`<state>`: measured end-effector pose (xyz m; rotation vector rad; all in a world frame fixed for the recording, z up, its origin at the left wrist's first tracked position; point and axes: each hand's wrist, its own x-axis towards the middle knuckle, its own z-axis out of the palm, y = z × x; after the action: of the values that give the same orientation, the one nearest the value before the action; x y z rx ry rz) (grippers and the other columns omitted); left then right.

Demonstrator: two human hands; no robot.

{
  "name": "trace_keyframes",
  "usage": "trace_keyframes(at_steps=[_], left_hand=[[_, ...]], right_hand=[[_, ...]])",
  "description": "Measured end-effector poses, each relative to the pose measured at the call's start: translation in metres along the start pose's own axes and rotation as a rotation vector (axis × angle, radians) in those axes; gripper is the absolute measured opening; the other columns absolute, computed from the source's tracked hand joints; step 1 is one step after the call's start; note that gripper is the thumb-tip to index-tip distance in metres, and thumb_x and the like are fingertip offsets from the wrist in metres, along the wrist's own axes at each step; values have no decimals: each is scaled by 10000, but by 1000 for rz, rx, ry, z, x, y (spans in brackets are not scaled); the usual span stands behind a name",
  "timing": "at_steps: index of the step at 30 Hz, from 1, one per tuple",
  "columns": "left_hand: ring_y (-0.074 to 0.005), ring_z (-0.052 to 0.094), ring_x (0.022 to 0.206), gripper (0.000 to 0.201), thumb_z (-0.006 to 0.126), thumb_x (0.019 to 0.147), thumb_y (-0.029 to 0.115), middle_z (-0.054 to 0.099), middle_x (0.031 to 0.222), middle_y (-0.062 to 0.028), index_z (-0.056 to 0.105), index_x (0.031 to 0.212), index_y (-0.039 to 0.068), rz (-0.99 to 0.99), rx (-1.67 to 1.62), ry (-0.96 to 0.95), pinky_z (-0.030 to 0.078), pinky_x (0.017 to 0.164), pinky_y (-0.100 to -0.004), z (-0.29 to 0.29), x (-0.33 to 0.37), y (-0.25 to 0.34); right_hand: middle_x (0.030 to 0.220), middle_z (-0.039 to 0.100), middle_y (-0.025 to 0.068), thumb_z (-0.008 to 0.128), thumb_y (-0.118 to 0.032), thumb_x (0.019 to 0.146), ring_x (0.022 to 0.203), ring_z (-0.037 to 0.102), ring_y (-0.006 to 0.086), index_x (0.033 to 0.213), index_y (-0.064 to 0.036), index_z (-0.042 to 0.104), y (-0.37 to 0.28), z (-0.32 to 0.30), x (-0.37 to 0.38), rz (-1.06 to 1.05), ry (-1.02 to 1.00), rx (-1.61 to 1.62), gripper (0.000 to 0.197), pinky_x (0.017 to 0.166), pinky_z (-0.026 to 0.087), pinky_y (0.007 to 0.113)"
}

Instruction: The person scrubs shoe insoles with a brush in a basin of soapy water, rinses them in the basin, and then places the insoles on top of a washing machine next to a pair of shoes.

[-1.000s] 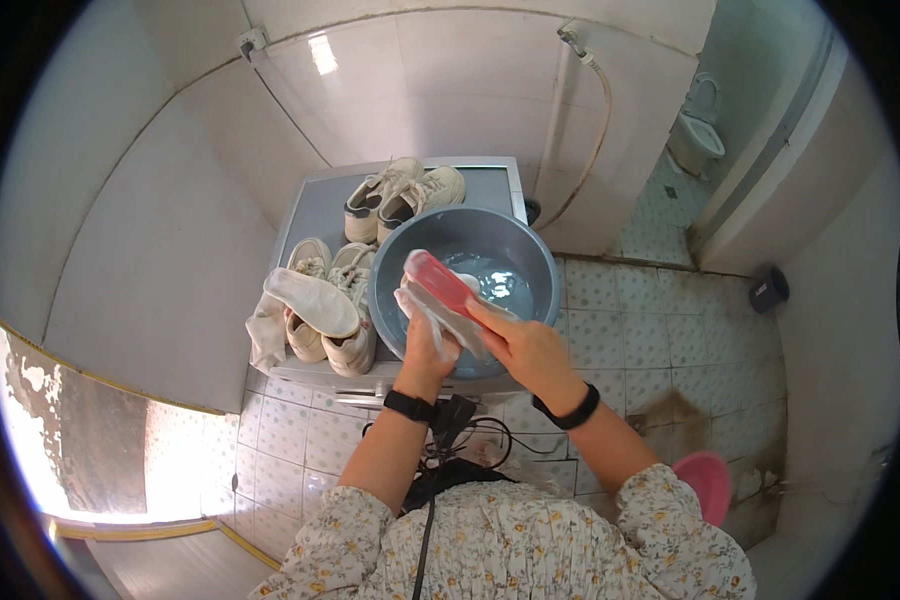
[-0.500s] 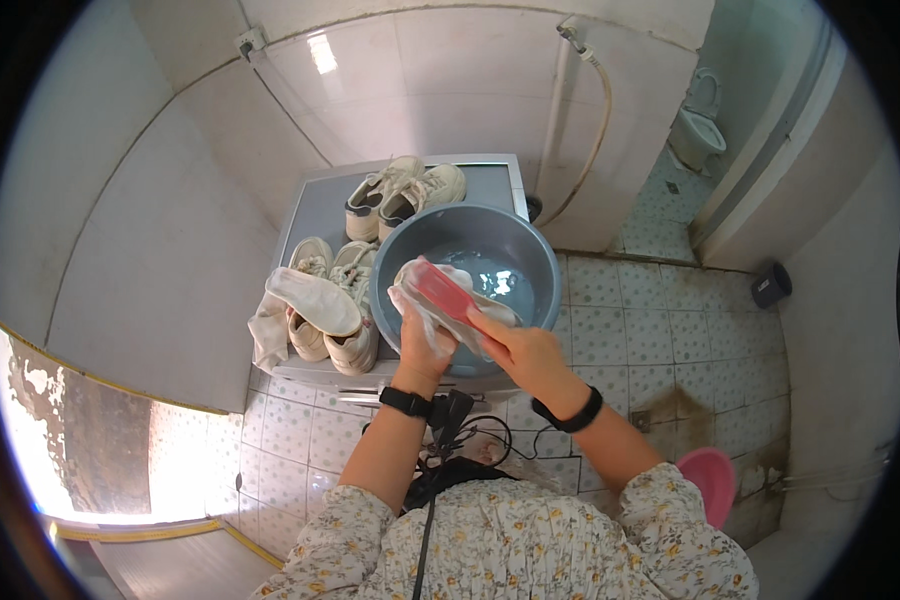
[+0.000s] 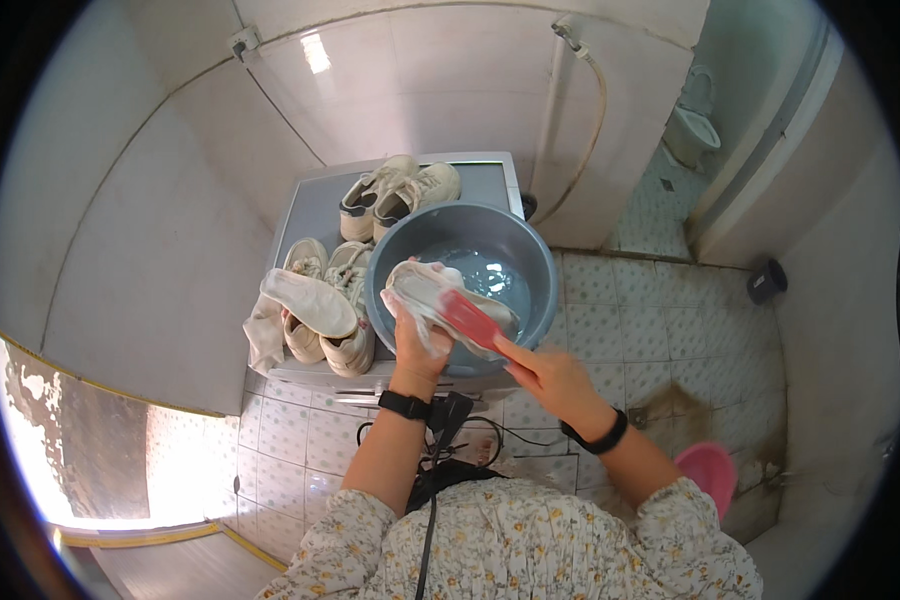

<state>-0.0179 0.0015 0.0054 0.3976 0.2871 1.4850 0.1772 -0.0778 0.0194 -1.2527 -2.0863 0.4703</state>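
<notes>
Over a grey-blue basin holding water, my left hand grips a soapy white shoe from its near left side. White suds cling to the shoe and to my fingers. My right hand is closed around the handle of a red brush, whose head lies against the shoe's upward side. The bristles are hidden beneath the brush head. Left of the basin, a white insole rests across a pair of off-white lace-up shoes, beside a crumpled white cloth-like piece.
Another pair of off-white shoes stands behind, on the grey appliance top that bears the basin. Black cables hang before me. A pink basin sits on the tiled floor at right, a dark bin farther back. A hose runs down the wall.
My right hand has drawn the brush down and to the right along the shoe, uncovering more of its upper left part. The left hand keeps its hold almost in place.
</notes>
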Motion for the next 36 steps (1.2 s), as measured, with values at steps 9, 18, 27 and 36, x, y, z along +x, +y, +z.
trace_keyframes(at_steps=[9, 18, 27, 36], left_hand=[[-280, 450, 1187, 559, 290, 938, 557, 463, 1291, -88, 364, 1327, 162, 13, 93, -6, 391, 990, -440, -1, -2, 0], [-274, 412, 1244, 525, 302, 968, 483, 429, 1352, -98, 375, 1330, 110, 36, 52, 45, 332, 1048, -428, 0, 3, -5], [-266, 482, 1162, 369, 424, 974, 274, 483, 1264, -110, 412, 1279, 67, 139, 142, 212, 385, 1009, -430, 9, 11, 28], [-220, 533, 1060, 308, 535, 923, 139, 550, 1135, -75, 453, 1218, 112, 355, 359, 262, 478, 879, -397, 36, 5, 42]], right_hand=[[661, 598, 131, 600, -209, 849, 576, 597, 305, 1286, -290, 508, -17, 11, 36, -17, 1, -59, 454, 508, 456, 400], [701, 612, 139, 586, -234, 857, 588, 592, 324, 1272, -295, 514, -5, 2, 26, 23, 58, -42, 425, 508, 449, 404], [800, 633, 159, 612, -200, 856, 657, 613, 225, 1301, -172, 500, -1, -10, -2, 273, 196, 330, 460, 620, 482, 315], [770, 554, 4, 580, -188, 898, 674, 470, 63, 1248, -30, 528, -14, 3, -24, 403, -49, 734, 388, 607, 401, 218]])
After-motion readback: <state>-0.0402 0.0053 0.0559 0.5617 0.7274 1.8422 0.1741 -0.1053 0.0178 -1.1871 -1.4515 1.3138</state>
